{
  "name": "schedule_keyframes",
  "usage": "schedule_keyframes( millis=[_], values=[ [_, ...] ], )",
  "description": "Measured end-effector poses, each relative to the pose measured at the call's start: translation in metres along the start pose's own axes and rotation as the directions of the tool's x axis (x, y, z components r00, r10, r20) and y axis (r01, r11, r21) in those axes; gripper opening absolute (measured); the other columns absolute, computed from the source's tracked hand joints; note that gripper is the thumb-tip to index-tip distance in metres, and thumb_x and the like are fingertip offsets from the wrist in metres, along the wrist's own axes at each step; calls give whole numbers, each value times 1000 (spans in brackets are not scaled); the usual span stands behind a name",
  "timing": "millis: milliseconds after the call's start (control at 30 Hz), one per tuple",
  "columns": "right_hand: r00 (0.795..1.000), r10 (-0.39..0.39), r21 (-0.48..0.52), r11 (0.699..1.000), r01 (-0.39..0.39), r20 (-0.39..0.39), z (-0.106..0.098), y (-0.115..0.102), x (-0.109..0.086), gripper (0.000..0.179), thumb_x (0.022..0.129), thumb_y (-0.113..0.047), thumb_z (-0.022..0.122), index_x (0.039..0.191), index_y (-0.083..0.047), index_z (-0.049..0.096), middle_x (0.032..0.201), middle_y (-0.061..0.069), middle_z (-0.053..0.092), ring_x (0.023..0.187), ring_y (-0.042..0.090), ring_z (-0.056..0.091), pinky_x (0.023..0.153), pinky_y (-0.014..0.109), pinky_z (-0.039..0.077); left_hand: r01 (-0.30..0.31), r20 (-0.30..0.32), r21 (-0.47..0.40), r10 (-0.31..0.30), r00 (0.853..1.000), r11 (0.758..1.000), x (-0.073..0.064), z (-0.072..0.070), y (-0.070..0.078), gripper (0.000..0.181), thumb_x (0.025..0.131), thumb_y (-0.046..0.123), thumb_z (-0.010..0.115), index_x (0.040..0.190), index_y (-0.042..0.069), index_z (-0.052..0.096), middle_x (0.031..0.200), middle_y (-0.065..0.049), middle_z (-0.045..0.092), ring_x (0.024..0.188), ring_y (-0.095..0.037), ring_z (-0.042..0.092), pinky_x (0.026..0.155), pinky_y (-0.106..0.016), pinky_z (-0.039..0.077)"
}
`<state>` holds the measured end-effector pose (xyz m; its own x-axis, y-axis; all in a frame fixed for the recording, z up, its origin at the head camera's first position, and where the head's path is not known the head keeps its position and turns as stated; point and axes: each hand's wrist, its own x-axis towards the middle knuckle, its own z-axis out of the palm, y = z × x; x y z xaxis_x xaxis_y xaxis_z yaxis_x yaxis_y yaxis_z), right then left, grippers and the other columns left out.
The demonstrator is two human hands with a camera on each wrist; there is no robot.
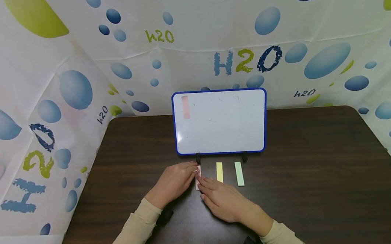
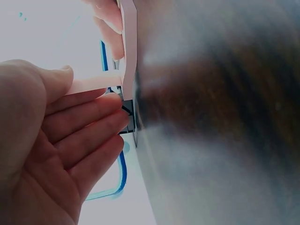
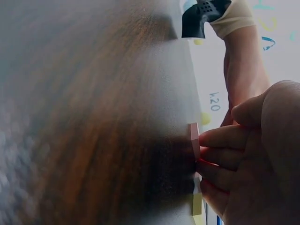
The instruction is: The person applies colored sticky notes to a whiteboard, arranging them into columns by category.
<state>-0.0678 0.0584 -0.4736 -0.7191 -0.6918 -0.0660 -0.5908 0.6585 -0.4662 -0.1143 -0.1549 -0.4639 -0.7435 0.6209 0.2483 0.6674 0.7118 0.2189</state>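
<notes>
- Left hand: lower centre of the head view; thumb and index finger clamped on the pink strip, remaining fingers extended side by side.
- Pink strip: centre left of the left wrist view; runs from the left hand's thumb to the pink pad.
- Pink pad: below centre of the head view, between both hands, long side running up the frame.
- Right hand: lower centre of the head view; fingers extended, tips resting against the pink pad, thumb apart from the index finger.
- Yellow pad: just right of the pink pad in the head view; lower end hidden behind the right hand.
- Green pad: right of the yellow pad, the two apart, fully visible and slightly tilted.
- Whiteboard: centre of the head view, blue-edged, standing on two black feet.
- Pink note: upright on the whiteboard, at its upper left.
- Bench: dark wood-grain surface across the lower frame, carrying the pads and whiteboard.
- Printed sheet: upper frame and left side, marked with "H2O" lettering and blue drops.
</notes>
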Motion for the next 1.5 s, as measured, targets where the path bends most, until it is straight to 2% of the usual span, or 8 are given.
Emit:
schedule_keyframes(
  millis=[433, 667, 933, 1333, 1500],
  values=[
    [1000, 8, 13, 1000, -8, 6, 0, 1, 1, 48, 111, -31, 37, 152, -8, 48, 164, 7, 37, 151, 24, 38, 122, 44, 39, 7, -29, -8, -7, 1000, 1000, 1, -3, -3, 20, 100, 13, 65, 114, 5, 76, 114, -8, 77, 106, -21, 74, 91, -36, 62],
    [1000, 13, 9, 1000, -14, 20, 0, 2, 1, 49, 111, -32, 37, 152, -9, 48, 163, 7, 39, 152, 23, 38, 123, 43, 38, 18, -65, -37, -20, 998, 999, 2, -4, -4, 19, 98, 12, 68, 114, 5, 77, 114, -8, 77, 107, -22, 75, 91, -38, 62],
    [1000, 11, 5, 1000, -11, 5, 0, 1, 0, 48, 111, -31, 37, 150, -8, 51, 162, 6, 41, 151, 23, 40, 122, 42, 39, 13, -104, -8, -13, 994, 1000, 3, -7, -6, 19, 96, 12, 71, 113, 7, 78, 116, -8, 77, 111, -22, 74, 94, -39, 61],
    [1000, 10, 24, 1000, -10, 2, 0, 2, 0, 47, 111, -30, 36, 150, -7, 51, 162, 7, 42, 150, 23, 41, 122, 43, 39, 18, -165, -2, -18, 986, 1000, 5, -11, -8, 23, 96, 12, 71, 118, 6, 76, 119, -9, 76, 109, -22, 74, 95, -38, 61],
    [1000, 9, 31, 999, -8, -4, 1, 2, 0, 47, 111, -30, 37, 149, -7, 52, 162, 7, 42, 150, 24, 41, 122, 43, 39, -3, -207, 3, 3, 978, 1000, 4, -12, -9, 29, 94, 12, 73, 122, 5, 74, 123, -10, 75, 112, -23, 73, 97, -38, 59]
  ],
)
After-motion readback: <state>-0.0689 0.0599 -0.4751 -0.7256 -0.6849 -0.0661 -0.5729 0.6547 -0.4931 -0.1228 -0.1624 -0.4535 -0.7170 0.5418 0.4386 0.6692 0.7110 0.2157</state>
